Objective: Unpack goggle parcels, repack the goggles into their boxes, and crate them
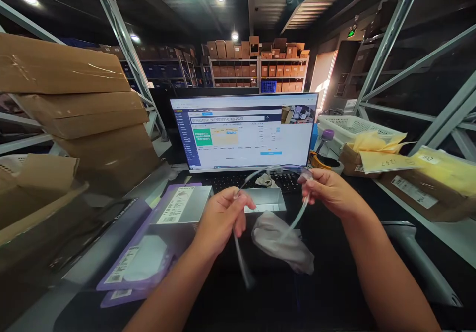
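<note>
Between my two hands stretches a thin, pale, see-through curved band [256, 172], arched at the top, with both ends hanging down; its exact kind is not clear. My left hand [225, 215] pinches it at one side, and my right hand [323, 191] pinches the other. Below the band, a crumpled grey cloth pouch [280, 245] lies on the black desktop; the right end hangs in front of it. Behind the hands sits a small open grey box [266, 199]. A silver box with a white label [180, 205] lies left of my left hand.
A monitor [245, 138] and a keyboard [288, 181] stand ahead. Purple-edged packages [137, 267] lie at left, near stacked cartons [70, 74]. At right are a handheld scanner [420, 262], a tape roll [327, 163], a white basket [349, 124] and a carton with yellow envelopes [416, 193].
</note>
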{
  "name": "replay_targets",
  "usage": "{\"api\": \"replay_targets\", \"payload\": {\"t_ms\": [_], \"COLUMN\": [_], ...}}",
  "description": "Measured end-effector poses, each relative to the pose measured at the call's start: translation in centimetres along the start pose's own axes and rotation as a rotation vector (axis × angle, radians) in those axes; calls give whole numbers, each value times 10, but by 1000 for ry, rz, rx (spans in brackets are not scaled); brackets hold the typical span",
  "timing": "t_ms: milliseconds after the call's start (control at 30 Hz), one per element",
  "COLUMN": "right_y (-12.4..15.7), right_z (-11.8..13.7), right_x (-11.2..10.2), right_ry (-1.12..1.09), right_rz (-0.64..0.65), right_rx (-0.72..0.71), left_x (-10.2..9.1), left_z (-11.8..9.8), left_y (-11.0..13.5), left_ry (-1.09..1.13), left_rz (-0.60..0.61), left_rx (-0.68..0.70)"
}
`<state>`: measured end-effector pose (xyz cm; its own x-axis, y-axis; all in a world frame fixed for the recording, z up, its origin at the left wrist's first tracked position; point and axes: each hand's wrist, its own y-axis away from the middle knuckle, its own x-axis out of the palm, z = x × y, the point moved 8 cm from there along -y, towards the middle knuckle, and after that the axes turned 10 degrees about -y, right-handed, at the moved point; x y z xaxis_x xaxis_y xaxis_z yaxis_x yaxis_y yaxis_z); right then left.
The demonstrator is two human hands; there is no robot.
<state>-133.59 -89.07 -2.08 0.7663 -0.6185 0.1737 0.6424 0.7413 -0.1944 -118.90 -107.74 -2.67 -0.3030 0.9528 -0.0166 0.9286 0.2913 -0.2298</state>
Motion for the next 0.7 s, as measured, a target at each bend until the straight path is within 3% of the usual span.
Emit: {"api": "replay_targets", "payload": {"t_ms": [100,167,267,367,433,533,700], "right_y": [5,9,16,26,34,42,47], "right_z": [10,18,32,55,65,68,69], "right_x": [-18,-22,-16,1,16,32,39], "right_ry": [68,111,291,541,619,683,724], "right_rz": [-35,-6,55,50,69,118,106], "right_rx": [-22,-49,-146,-398,-548,-648,-707], "left_x": [8,10,5,-2,-9,-18,-20], "left_z": [11,12,-7,-34,-42,-40,-30], "left_y": [0,0,0,8,12,12,6], "left_ry": [-146,-262,-515,-751,-844,-895,-894], "left_rz": [87,80,-34,-192,-266,-315,-278], "left_rx": [-73,-64,132,420,517,513,423]}}
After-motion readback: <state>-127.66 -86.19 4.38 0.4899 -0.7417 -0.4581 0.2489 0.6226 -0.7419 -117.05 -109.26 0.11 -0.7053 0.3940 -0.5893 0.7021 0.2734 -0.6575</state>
